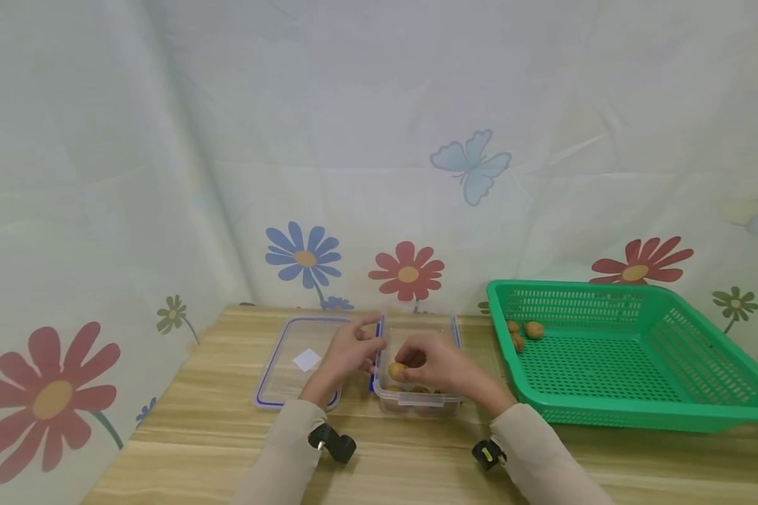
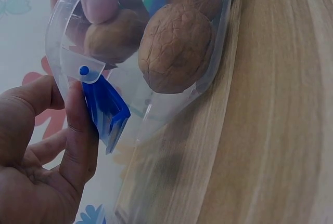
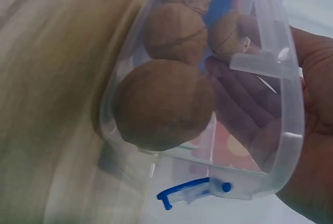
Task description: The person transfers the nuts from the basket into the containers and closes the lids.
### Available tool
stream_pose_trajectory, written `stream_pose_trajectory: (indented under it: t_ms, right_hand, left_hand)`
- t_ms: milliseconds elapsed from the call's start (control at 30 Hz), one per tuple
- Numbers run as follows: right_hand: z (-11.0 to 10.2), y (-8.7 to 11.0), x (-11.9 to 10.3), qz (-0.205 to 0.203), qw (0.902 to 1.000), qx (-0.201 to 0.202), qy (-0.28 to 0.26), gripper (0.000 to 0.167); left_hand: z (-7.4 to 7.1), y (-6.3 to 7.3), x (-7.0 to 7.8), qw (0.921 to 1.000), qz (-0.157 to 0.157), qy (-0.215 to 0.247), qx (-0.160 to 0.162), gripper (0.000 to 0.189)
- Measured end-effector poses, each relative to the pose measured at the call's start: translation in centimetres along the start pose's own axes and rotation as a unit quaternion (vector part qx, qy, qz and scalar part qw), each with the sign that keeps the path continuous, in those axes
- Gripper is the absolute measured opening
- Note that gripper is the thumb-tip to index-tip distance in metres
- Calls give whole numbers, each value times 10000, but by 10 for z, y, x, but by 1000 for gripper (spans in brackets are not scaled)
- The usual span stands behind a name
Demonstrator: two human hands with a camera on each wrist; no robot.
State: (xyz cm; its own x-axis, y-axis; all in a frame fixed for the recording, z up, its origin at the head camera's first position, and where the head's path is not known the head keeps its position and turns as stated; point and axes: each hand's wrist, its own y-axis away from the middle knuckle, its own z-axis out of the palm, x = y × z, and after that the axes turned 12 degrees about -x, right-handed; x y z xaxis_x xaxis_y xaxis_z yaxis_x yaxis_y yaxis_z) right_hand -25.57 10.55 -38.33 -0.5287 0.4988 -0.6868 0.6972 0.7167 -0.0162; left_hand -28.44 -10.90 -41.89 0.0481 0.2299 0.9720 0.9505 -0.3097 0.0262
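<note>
Backdrop: pale, creased sheeting across the far side and along the left; vertical fold toward the far-left corner. Printed motifs: light-blue butterfly right of centre; lower and to its left, a blue flower and a red flower; large red flower at near left. Surface: wooden tabletop, yellow-brown, grain running left-right, far edge close to sheeting. Light: soft, diffuse; slight sheen on creases.

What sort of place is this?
Likely an improvised recording booth: flower-print sheeting stands behind and left of a wood-grain table, and the person wears a small black device at each wrist.
</note>
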Motion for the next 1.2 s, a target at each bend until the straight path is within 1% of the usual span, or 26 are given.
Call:
stream_pose_trajectory:
  t_ms: [233, 400, 700, 1200]
  right_hand:
    - [4, -3, 7, 29, 9999, -38, 95, 14]
    - [8, -5, 12, 17, 9996, -43, 261, 14]
    - [12, -6, 11, 1, 9977, 20, 670, 13]
    - [14, -10, 12, 146, 9963, -85, 844, 8]
  left_hand:
    - [0, 0, 0, 10000, -9, 82, 34, 58]
    - [1, 0, 0, 10000, -22, 66, 12, 57]
    - [1, 0, 0, 10000, -28, 72, 11, 57]
    - [1, 1, 2, 9999, 24, 116, -1, 59]
